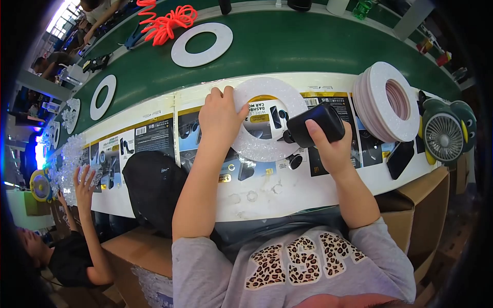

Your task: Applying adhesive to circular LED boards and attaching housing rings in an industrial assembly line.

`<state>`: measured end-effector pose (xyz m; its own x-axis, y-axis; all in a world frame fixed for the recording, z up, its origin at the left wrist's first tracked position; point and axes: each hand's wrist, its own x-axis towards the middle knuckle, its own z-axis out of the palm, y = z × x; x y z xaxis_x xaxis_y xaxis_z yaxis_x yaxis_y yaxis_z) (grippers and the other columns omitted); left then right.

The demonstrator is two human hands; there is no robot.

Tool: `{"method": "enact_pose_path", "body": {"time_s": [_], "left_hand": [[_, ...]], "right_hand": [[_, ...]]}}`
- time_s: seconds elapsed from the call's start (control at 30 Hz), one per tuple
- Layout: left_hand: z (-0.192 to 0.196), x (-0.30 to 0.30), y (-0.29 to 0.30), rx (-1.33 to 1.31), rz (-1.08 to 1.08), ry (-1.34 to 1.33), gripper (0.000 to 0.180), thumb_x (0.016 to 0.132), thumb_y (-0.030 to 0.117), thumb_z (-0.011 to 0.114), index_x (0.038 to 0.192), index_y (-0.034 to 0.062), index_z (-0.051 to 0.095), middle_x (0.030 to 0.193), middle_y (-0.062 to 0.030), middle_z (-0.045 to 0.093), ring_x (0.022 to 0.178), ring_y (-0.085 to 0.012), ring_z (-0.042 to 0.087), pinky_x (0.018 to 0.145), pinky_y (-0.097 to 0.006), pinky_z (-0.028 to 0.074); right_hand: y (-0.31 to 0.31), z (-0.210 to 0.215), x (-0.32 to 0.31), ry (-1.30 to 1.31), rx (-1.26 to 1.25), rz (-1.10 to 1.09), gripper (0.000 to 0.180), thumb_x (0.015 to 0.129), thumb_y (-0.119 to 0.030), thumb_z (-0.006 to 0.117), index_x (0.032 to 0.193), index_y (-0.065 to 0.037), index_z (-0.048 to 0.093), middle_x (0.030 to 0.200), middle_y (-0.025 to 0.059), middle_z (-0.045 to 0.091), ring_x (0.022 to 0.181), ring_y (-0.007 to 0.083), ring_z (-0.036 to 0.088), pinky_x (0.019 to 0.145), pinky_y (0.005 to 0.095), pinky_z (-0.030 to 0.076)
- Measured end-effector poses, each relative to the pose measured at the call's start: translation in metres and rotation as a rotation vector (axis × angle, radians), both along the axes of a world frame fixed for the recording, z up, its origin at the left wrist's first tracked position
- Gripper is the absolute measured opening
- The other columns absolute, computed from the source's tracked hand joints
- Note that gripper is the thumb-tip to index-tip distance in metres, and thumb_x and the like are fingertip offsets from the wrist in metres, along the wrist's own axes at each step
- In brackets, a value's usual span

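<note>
A flat white ring [254,150] with a speckled surface lies on the printed sheets in front of me. My left hand [222,115] is closed at its left edge, fingers bent over the rim and thumb toward the hole. In my right hand [336,149] is a black handheld tool [319,124] with a rounded body. Its narrow tip points left, over the right part of the ring; whether the tip touches it, I cannot tell. Just right of this hand leans a thick stack of similar white rings [374,79].
Beyond the white table [205,205] runs a green belt [287,51] with more rings [226,38] and a coiled orange hose [169,25]. A small fan [443,136] and a phone [400,160] sit right, above a cardboard box [429,210]. At left, a co-worker's hand [83,187] touches clear plastic pieces [69,159].
</note>
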<state>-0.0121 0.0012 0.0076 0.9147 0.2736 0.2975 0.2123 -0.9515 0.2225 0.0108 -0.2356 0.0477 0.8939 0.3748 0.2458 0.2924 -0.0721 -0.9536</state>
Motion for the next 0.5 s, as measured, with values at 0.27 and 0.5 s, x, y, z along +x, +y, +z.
{"method": "enact_pose_path", "body": {"time_s": [0.27, 0.5], "left_hand": [[-0.0011, -0.0004, 0.0003, -0.002, -0.008, -0.006, 0.044, 0.076, 0.035, 0.077, 0.1, 0.0031, 0.058, 0.093, -0.0132, 0.057, 0.089, -0.0285, 0.061, 0.069, -0.038, 0.054], [-0.0013, -0.0002, 0.0005, -0.002, -0.001, 0.006, 0.043, 0.076, 0.035, 0.076, 0.1, 0.0032, 0.057, 0.094, -0.0134, 0.057, 0.089, -0.0287, 0.061, 0.069, -0.038, 0.054]], "right_hand": [[0.0007, -0.001, 0.0025, -0.026, -0.02, -0.019, 0.023, 0.086, -0.019, 0.07, 0.091, 0.003, 0.066, 0.075, 0.0085, 0.068, 0.066, 0.0125, 0.061, 0.063, 0.0252, 0.048], [0.0008, -0.003, 0.004, -0.003, -0.04, -0.003, 0.026, 0.087, -0.023, 0.069, 0.091, 0.003, 0.066, 0.075, 0.0093, 0.068, 0.066, 0.0134, 0.062, 0.063, 0.0257, 0.048]]}}
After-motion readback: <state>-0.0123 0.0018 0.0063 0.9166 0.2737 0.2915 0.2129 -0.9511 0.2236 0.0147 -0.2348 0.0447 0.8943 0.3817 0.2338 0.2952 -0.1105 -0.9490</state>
